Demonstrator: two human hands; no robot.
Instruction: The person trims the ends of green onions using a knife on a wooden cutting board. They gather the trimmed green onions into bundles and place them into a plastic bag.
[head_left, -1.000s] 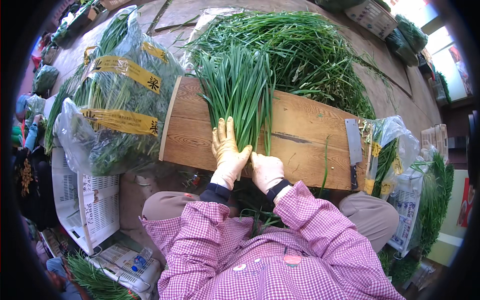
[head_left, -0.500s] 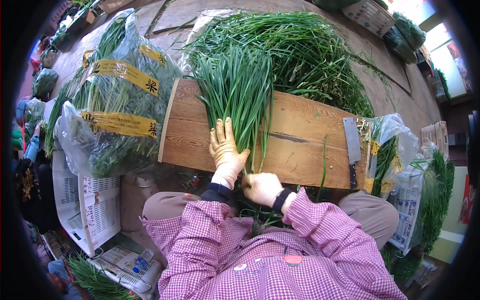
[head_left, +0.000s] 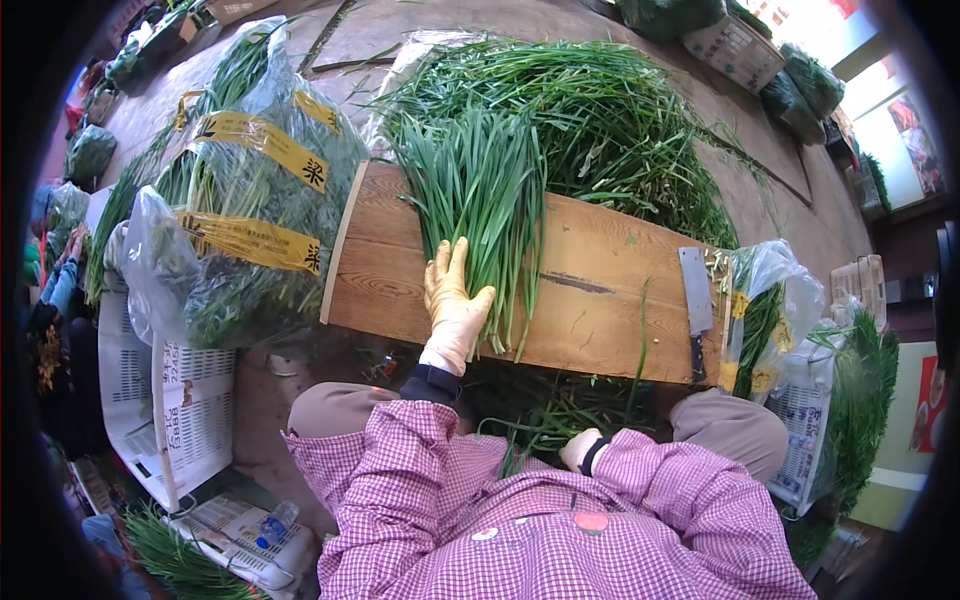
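Note:
A bunch of garlic chives [head_left: 478, 190] lies on a wooden board [head_left: 610, 290], with its stem ends toward me and its leaf tips at the far edge. My left hand [head_left: 456, 305], in a pale yellow glove, rests flat on the bunch's lower left side, fingers stretched and thumb apart. Below the board, close to my lap, my right hand [head_left: 580, 449] is gloved too, its fingers curled beside loose green blades [head_left: 535, 425]. What it holds, if anything, cannot be made out. A cleaver [head_left: 696, 295] lies at the board's right end.
A large heap of chives [head_left: 620, 120] lies beyond the board. To the left stands a plastic-wrapped bundle of greens [head_left: 240, 200] with yellow tape, above a white crate [head_left: 195, 420]. At the right are a bagged bundle [head_left: 768, 310] and another crate [head_left: 805, 430]. A bottle [head_left: 278, 522] lies lower left.
My right hand has left the stem ends of the chives and moved down and right toward my lap. My left hand stays on the bunch. The view has shifted slightly.

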